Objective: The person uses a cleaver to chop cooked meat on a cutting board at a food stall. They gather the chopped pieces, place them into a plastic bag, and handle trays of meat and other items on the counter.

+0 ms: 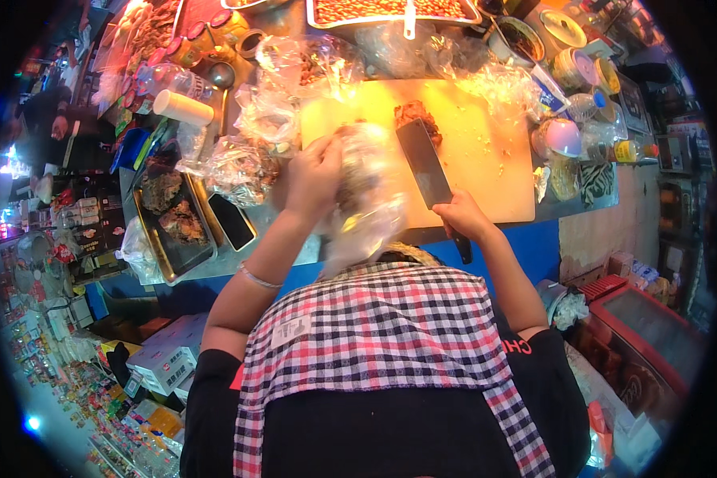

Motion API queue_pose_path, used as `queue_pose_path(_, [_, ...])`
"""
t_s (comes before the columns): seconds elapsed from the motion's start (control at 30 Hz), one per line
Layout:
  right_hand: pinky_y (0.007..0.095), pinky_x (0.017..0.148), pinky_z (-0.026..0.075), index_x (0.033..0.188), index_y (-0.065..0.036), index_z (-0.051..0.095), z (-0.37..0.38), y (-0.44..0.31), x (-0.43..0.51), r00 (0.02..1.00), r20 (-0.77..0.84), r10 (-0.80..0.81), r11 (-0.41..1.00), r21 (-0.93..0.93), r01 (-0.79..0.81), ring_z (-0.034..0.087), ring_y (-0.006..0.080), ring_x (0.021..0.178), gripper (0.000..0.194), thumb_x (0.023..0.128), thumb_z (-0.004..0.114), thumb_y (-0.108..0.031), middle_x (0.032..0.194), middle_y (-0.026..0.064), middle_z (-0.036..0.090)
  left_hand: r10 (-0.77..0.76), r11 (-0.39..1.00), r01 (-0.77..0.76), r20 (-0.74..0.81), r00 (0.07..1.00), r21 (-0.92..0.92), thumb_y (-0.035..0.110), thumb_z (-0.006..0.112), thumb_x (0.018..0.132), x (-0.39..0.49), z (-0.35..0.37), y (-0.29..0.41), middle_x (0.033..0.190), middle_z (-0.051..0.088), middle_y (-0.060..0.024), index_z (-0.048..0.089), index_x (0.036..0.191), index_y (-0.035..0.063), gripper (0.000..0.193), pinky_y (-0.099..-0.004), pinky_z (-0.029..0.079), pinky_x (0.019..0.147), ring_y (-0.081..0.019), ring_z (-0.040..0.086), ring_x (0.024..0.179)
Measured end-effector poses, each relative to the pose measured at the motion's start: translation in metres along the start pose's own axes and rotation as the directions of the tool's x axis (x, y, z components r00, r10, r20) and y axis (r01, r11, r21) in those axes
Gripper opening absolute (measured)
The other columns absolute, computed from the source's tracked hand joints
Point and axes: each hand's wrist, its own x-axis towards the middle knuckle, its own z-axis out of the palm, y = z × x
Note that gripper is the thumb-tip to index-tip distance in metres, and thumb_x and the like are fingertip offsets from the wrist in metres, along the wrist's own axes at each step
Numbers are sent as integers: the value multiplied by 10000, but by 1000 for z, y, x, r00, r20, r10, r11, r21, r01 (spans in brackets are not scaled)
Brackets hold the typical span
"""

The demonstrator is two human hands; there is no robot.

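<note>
My left hand point(316, 173) grips a clear plastic bag point(367, 197), blurred by motion, with something dark inside that I cannot make out. The bag hangs over the near left part of a pale cutting board point(484, 173). In my right hand point(463, 215) is the handle of a cleaver point(424, 161), its broad blade slanting away from me over the board. The blade's far end overlaps a piece of browned meat point(415, 116) at the back of the board; whether they touch is unclear. Small crumbs are scattered over the board's right side.
To the left, a metal tray point(176, 257) holds chunks of meat point(182, 224) beside a smartphone point(232, 221). Bagged food point(242, 170) and a ladle point(221, 77) lie nearby. A tray of peanuts point(382, 11) stands behind the board. Bottles and tubs point(573, 66) crowd the right.
</note>
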Motion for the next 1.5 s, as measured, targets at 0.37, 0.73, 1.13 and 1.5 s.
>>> queue_pose_path(0.37, [339, 773, 546, 1065, 36, 705, -18, 14, 8, 993, -50, -110, 994, 10, 111, 671, 164, 866, 266, 856, 706, -128, 972, 127, 729, 547, 528, -730, 484, 683, 433, 307, 828, 767, -30, 73, 37, 1277, 552, -135, 527, 1360, 47, 715, -418, 461, 913, -328, 549, 1164])
queue_pose_path(0.73, [353, 704, 527, 1047, 35, 674, -39, 0, -15, 877, -143, -459, 883, -183, 432, 681, 234, 769, 283, 867, 670, -183, 840, 186, 707, 591, 806, -591, -13, 806, 14, 7, 570, 867, -22, 49, 47, 776, 554, -67, 637, 971, 35, 127, -320, 461, 617, -175, 534, 697])
queue_pose_path(1.13, [363, 611, 467, 978, 26, 620, -31, 4, -54, 958, -170, -230, 937, -305, 171, 584, 225, 625, 151, 864, 562, -53, 711, 164, 623, 264, 505, -413, 320, 910, 758, 471, 759, 796, 5, 3, -14, 1306, 584, -237, 540, 1317, -23, 750, -441, 454, 1018, -382, 589, 1178])
queue_pose_path(1.5, [455, 656, 494, 918, 23, 610, -8, -4, -65, 961, -100, -257, 876, -444, 188, 638, 400, 685, 115, 848, 569, -57, 722, 243, 635, 71, 835, -152, 170, 983, 528, 473, 779, 645, 24, 21, -38, 894, 710, -182, 720, 1062, 97, 564, -431, 539, 820, -338, 687, 878])
